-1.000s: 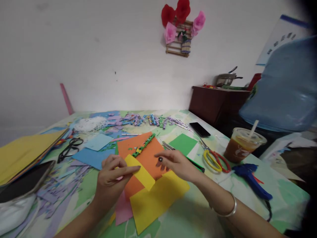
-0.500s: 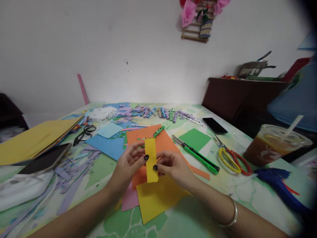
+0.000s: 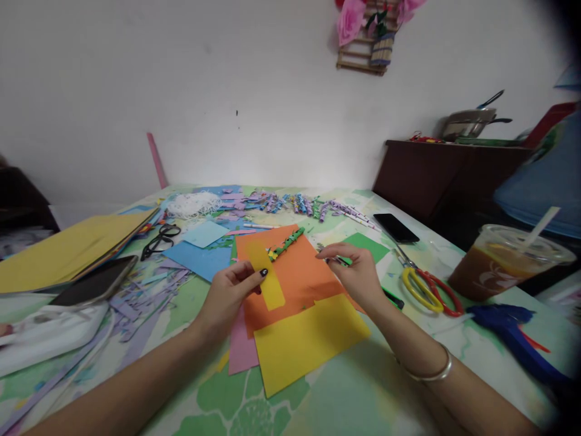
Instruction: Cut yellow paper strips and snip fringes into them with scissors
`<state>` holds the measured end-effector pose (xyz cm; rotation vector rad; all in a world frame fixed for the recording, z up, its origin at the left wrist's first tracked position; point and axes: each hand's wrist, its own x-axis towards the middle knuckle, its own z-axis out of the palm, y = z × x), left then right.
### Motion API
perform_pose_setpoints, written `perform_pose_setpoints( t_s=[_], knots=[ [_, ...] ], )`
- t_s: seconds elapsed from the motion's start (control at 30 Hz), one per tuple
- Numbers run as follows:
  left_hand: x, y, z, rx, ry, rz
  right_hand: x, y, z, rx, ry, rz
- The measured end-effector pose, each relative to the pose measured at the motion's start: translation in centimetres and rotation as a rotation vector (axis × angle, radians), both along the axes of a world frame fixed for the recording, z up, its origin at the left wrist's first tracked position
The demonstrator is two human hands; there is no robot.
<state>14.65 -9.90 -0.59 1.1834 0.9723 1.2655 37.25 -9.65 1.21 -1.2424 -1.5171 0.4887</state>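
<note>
Taking the orange sheet point(image 3: 302, 269) as the dial's centre, the left hand point(image 3: 229, 297) comes in at about 8 o'clock and holds the yellow strip point(image 3: 273, 293) in a narrow pinch, thumb on top. The strip is over the sheet, left of its middle, slanting from 11 to 5; its upper end is blurred, and whether it touches the sheet I cannot tell. The right hand point(image 3: 358, 275) is at 3 o'clock, fingers bent, thumb close to them, above the cutter point(image 3: 394, 298); whether it grips that or anything else I cannot tell. The green roll point(image 3: 291, 240) lies on the sheet towards 12. The yellow sheet point(image 3: 306, 348) overlaps it at 6, the pink sheet point(image 3: 242, 345) pokes out at 7, and the blue sheet point(image 3: 200, 257) lies at 9. Further out, the scissors point(image 3: 422, 290) and cup point(image 3: 490, 278) are at 3, the phone point(image 3: 396, 227) at 2, the glue gun point(image 3: 512, 339) near 4, and the glasses point(image 3: 158, 241) at 10
</note>
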Motion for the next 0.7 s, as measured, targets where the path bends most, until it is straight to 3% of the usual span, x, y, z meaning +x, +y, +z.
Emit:
perform_pose_setpoints(
  t_s=[0.17, 0.27, 0.47, 0.57, 0.7],
  knots=[
    [-0.2, 0.1, 0.3, 0.009, 0.005, -0.009, 2.5, 0.8, 1.1, 0.055, -0.248, -0.266],
    [-0.3, 0.1, 0.6, 0.002, 0.020, -0.037, 4.0, 1.4, 1.4, -0.098, -0.447, -0.314],
    [-0.7, 0.1, 1.1, -0.095, 0.055, -0.059, 7.0, 2.6, 0.9, -0.555, -0.762, -0.217],
    [-0.9, -0.1, 1.7, -0.115, 0.140, -0.075, 8.1, 2.9, 1.3, -0.641, -0.836, -0.250],
    [-1.0, -0.1, 2.2, -0.120, 0.157, -0.153, 10.2, 3.0, 2.4, -0.719, -0.891, -0.416]
  ],
)
